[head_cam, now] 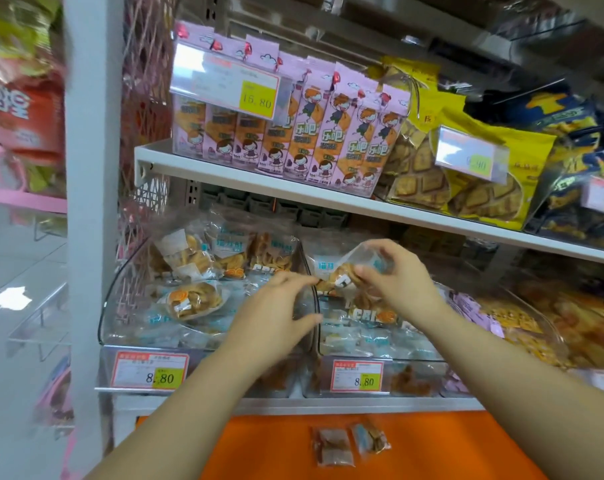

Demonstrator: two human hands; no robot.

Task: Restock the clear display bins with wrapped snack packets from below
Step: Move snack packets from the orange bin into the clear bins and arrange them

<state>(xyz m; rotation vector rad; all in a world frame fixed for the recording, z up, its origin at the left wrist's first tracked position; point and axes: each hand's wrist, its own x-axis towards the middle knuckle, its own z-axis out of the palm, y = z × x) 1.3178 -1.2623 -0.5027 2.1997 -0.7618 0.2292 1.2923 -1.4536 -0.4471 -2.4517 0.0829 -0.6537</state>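
Note:
Two clear display bins stand side by side on the lower shelf, the left bin [127, 306] and the right bin [369, 351], both filled with clear wrapped snack packets. My right hand [394, 271] pinches one snack packet [345, 268] above the right bin. My left hand [279, 306] hovers at the divider between the bins with relaxed fingers, its fingertips close to that packet's edge and holding nothing. Two small wrapped packets [333, 446] [369, 439] lie on the orange surface [449, 452] below the shelf.
Price tags [150, 370] [357, 375] hang on the bin fronts. The white upper shelf [293, 192] carries pink snack boxes [293, 126] and yellow biscuit bags [466, 168]. A white post [92, 202] stands left. More bins with orange packets [535, 323] sit right.

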